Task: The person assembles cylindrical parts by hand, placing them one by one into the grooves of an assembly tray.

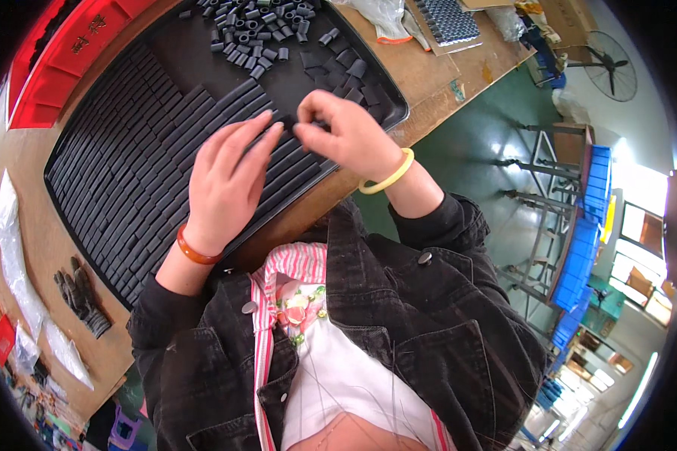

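With my left hand [227, 174] loosely open and my right hand [346, 129] curled, whether around anything I couldn't tell, the rowed black tubes [149, 149] beneath both seemed light, smooth and firm, best pinched around their sides.

A factory workshop, by the look of it — the wooden workbench [425, 83] carries a large black tray [177, 64] packed with row upon row of identical black cylindrical pieces [128, 173] and a loose heap of short black tubes [252, 30], with a red plastic bin [53, 86] and a dark work glove [83, 297] near it. Beyond lie a smooth green floor [459, 161], blue plastic bins [577, 255] in a row, a big caged fan [608, 64], windows [639, 225] — and bright tube lights [639, 391]
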### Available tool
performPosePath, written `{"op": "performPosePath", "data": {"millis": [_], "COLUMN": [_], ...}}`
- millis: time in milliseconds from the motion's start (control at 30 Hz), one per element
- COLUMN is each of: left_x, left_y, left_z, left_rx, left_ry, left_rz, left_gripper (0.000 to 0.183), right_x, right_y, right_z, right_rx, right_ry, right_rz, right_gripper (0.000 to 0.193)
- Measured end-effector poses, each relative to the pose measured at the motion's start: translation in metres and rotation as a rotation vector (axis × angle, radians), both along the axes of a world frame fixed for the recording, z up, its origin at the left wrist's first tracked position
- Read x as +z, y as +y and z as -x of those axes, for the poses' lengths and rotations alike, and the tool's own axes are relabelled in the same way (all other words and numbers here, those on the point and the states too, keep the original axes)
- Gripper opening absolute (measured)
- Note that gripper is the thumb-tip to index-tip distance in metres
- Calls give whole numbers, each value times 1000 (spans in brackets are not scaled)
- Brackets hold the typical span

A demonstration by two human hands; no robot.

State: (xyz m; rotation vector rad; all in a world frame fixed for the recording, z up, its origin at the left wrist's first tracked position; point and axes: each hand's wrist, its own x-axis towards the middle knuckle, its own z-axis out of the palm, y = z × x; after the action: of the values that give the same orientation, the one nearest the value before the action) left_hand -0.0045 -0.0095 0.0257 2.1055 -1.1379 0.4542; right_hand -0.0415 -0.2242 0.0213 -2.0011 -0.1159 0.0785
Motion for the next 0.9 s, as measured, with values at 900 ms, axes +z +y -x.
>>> {"op": "performPosePath", "data": {"millis": [900], "left_x": [-20], "left_y": [15], "left_z": [-3], "left_rx": [148], "left_ry": [465], "left_rz": [241], "left_gripper": [20], "right_x": [10], "right_y": [26], "right_z": [-3], "right_rx": [-51], "right_ry": [452], "right_rz": [-593], "right_gripper": [19]}}
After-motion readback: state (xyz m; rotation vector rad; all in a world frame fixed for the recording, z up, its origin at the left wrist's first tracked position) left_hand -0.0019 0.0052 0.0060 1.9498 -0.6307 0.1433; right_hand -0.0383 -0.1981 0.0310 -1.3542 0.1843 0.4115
